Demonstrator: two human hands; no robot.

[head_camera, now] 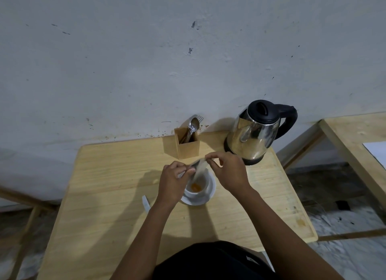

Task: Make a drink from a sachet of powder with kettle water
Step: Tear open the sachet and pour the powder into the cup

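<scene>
Two hands meet over a white cup. The left hand (177, 175) and right hand (227, 171) each pinch an end of a blurred sachet (200, 167), tipped mouth-down above the cup (205, 189), which stands on a saucer (211, 196). Orange powder (196, 187) already lies in the cup's bottom. A torn strip (145, 203) lies on the wooden counter (104, 196) just left. Behind stand a cutlery box (187, 146) and a steel kettle (254, 133), lid shut. Pouring water and stirring appear still to come.
</scene>
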